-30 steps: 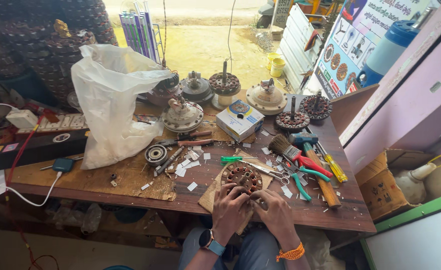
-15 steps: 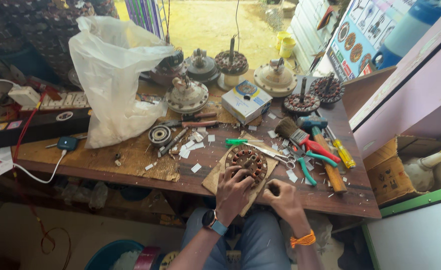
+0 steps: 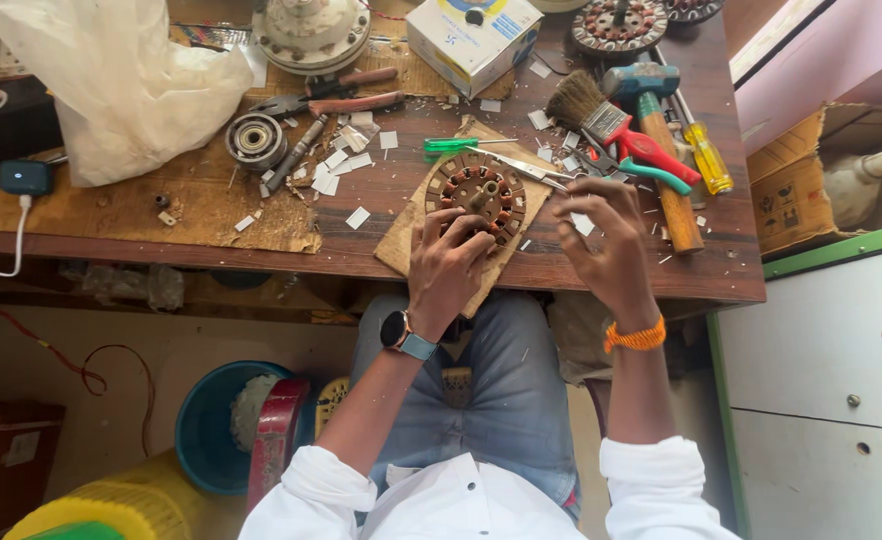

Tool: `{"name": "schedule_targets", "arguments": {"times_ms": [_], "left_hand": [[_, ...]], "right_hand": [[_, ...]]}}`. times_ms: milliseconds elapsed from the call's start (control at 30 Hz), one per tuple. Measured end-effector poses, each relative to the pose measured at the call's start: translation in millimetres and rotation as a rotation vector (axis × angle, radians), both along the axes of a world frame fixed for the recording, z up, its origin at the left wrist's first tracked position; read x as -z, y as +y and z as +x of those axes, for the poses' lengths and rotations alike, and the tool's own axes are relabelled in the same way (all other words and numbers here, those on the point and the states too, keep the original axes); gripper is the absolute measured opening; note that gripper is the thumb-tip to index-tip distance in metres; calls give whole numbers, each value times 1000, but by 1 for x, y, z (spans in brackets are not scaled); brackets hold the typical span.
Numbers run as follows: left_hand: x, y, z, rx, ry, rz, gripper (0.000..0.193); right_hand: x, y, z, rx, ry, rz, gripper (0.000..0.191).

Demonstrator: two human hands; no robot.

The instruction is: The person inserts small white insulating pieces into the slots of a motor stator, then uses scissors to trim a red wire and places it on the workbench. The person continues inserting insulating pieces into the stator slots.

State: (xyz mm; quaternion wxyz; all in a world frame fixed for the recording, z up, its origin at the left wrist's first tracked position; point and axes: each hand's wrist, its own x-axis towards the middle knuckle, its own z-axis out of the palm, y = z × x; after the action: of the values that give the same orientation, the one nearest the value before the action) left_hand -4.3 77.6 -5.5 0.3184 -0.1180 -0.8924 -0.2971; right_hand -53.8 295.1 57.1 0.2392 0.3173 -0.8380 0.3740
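Note:
A round brown slotted motor core (image 3: pixel 479 192) lies on a piece of cardboard (image 3: pixel 401 240) at the front edge of the wooden workbench (image 3: pixel 381 265). My left hand (image 3: pixel 448 268), with a watch on the wrist, rests its fingers on the core's near rim. My right hand (image 3: pixel 606 240), with an orange band on the wrist, hovers just right of the core and pinches a small white paper slip (image 3: pixel 583 222). A green-handled screwdriver (image 3: pixel 461 146) lies just beyond the core.
A brush (image 3: pixel 589 108), hammer (image 3: pixel 656 130), red-and-teal pliers (image 3: pixel 651 160) and yellow screwdriver (image 3: pixel 706 155) lie to the right. A bearing (image 3: pixel 256 140), paper scraps, a white plastic bag (image 3: pixel 111 70) and a small box (image 3: pixel 473 35) are at the back. A blue bucket (image 3: pixel 206 425) stands below.
The view has tilted down and closer, now showing my lap and the floor. My right hand has lifted off the core to its right side, holding a paper slip.

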Motion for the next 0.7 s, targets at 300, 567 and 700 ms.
{"name": "schedule_targets", "arguments": {"times_ms": [300,567,700], "left_hand": [[-4,-3,-2,33,-14,70,10],[-13,-30,-17,179,-135,138,11],[-14,-39,-20,222,-89,172,12]], "right_hand": [[19,-28,-22,-35,-53,141,12],[42,-20,37,55,-91,11,9],[45,-1,4,146,-68,-16,12]]}}
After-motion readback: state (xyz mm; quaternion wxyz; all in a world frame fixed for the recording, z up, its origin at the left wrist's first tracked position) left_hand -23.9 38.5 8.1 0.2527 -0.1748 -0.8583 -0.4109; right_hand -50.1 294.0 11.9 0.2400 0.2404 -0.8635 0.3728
